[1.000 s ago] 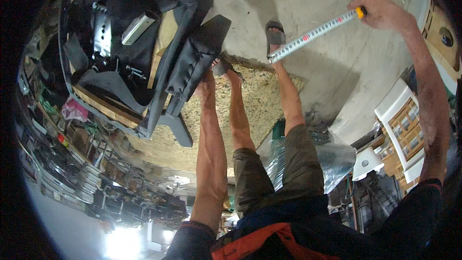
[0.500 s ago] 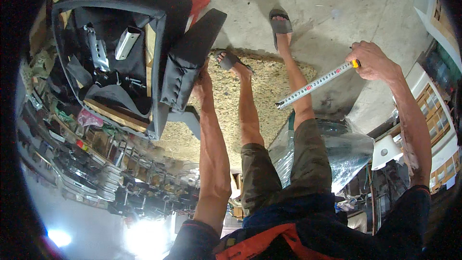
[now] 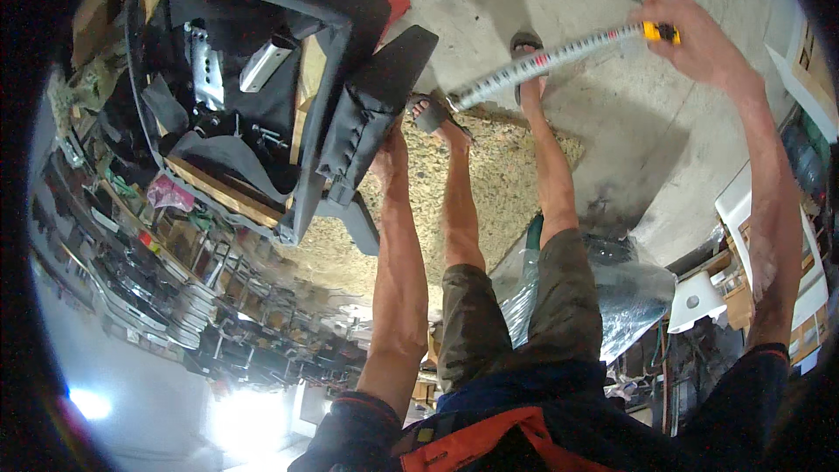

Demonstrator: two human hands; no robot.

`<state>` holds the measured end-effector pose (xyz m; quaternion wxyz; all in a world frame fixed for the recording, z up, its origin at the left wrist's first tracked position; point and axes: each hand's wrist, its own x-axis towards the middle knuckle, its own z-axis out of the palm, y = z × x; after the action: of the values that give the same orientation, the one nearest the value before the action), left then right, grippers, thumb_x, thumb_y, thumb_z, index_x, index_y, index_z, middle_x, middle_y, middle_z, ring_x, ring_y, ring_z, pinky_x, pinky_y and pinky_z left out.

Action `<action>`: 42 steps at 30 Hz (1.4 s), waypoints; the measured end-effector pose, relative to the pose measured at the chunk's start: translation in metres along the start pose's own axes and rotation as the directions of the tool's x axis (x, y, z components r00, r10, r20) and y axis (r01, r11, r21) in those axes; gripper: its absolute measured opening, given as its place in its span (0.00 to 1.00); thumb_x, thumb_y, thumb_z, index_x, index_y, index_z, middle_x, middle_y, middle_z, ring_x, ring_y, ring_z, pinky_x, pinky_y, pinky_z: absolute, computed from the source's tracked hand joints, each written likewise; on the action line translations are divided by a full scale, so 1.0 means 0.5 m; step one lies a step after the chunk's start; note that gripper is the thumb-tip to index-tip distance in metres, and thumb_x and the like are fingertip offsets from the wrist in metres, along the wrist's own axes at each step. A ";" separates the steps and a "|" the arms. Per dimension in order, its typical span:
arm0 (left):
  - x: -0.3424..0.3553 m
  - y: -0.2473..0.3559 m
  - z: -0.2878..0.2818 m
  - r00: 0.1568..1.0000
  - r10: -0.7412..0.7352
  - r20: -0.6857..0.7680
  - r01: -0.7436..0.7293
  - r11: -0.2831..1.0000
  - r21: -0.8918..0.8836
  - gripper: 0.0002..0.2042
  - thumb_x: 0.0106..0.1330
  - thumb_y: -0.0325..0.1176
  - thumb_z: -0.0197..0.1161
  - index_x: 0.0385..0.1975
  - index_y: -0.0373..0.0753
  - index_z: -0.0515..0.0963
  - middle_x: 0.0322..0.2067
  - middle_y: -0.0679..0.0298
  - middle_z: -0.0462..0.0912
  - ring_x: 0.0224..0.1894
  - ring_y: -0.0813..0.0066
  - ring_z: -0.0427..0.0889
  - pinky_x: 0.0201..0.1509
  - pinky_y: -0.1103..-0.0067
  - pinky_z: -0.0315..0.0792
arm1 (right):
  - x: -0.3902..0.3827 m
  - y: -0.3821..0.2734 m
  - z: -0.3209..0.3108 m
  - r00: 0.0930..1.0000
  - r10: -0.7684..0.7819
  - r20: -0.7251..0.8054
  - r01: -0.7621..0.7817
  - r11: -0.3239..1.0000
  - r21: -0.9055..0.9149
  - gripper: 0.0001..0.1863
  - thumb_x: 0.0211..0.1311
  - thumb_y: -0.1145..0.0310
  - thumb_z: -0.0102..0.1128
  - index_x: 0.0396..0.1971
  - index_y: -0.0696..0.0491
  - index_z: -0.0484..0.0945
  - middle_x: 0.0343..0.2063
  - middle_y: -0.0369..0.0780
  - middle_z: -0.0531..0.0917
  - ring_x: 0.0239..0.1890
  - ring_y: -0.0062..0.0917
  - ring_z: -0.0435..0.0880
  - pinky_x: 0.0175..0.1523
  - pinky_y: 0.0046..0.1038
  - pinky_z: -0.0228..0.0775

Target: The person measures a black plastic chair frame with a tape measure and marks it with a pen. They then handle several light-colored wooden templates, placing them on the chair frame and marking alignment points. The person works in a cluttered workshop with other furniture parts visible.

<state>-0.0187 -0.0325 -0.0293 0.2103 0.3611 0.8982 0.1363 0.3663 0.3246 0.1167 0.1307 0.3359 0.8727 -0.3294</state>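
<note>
Swinging off the right shin [image 3: 555, 179], the tape's [image 3: 547, 60] free end now shows beside the left sandal [image 3: 431, 115].
The right hand [image 3: 696, 42], raised since, has its fingers curled around the yellow case [image 3: 662, 32]; the blade now points toward the seat [image 3: 354, 9], closer to it though apparently not touching. The left hand [image 3: 391, 157] is at the padded panel [image 3: 367, 109]; its fingers are hidden, so I cannot tell their grip. Beyond lies a speckled mat [image 3: 507, 179] on the floor.
</note>
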 end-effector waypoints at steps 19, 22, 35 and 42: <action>-0.014 0.030 0.005 0.948 0.250 -0.198 -0.214 0.959 0.184 0.21 0.65 0.43 0.71 0.55 0.42 0.82 0.58 0.56 0.81 0.59 0.50 0.76 0.63 0.61 0.68 | 0.298 -0.283 -0.198 0.930 -0.330 0.162 0.355 0.919 -0.168 0.13 0.46 0.75 0.61 0.35 0.55 0.85 0.29 0.49 0.83 0.34 0.46 0.82 0.40 0.42 0.72; -0.014 0.036 -0.002 0.955 0.237 -0.176 -0.208 0.963 0.170 0.22 0.63 0.44 0.72 0.55 0.42 0.82 0.58 0.56 0.81 0.60 0.49 0.76 0.66 0.61 0.65 | 0.288 -0.340 -0.188 0.898 -0.375 0.230 0.419 0.889 -0.184 0.13 0.46 0.75 0.61 0.35 0.55 0.85 0.28 0.49 0.83 0.33 0.46 0.82 0.39 0.42 0.72; -0.016 0.044 -0.011 0.997 0.072 -0.017 -0.071 0.997 0.041 0.22 0.69 0.44 0.64 0.61 0.44 0.76 0.58 0.50 0.77 0.61 0.45 0.72 0.63 0.53 0.67 | 0.309 -0.366 -0.201 0.883 -0.372 0.285 0.439 0.869 -0.227 0.14 0.44 0.75 0.59 0.34 0.56 0.85 0.26 0.50 0.83 0.30 0.45 0.82 0.36 0.42 0.71; -0.028 0.044 -0.017 0.994 0.106 -0.033 -0.106 0.994 -0.024 0.18 0.69 0.39 0.65 0.56 0.42 0.80 0.55 0.53 0.80 0.59 0.50 0.75 0.62 0.58 0.70 | 0.398 -0.271 -0.294 0.923 -0.251 0.290 0.345 0.875 -0.340 0.14 0.43 0.76 0.59 0.34 0.57 0.85 0.24 0.50 0.83 0.28 0.45 0.82 0.35 0.42 0.71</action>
<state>-0.0006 -0.0278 -0.0092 0.1932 0.4034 0.8792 0.1643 0.1269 0.4460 0.2034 0.2446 0.1224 0.9396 -0.2056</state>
